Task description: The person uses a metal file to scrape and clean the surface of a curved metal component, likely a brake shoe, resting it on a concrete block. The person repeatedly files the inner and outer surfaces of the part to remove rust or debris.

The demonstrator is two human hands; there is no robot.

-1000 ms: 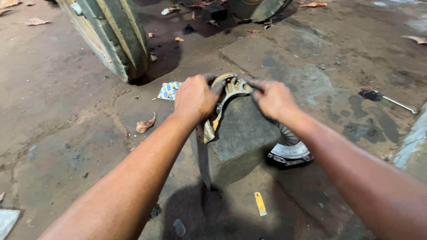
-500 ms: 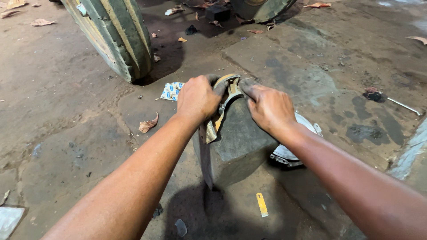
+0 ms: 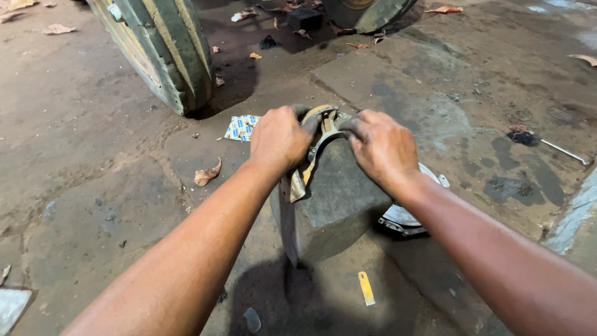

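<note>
As I watched through the head camera, my right hand (image 3: 380, 146) had drawn back from its earlier stretched-out reach and come to sit close in over the top of the grey block (image 3: 339, 199), leaving the round metal plate (image 3: 404, 214) on the ground behind it mostly hidden. That told me the grip had been reset, not released. My left hand (image 3: 280, 138) was closed round the near end of the curved metal piece (image 3: 320, 134), its lower tip hanging down the block's front face. The right fingers (image 3: 348, 127) were pinched on the far end. The piece lay arched across the block's top edge, between both hands, touching each. A big tyre (image 3: 158, 46) stood well apart on the dusty ground.
</note>
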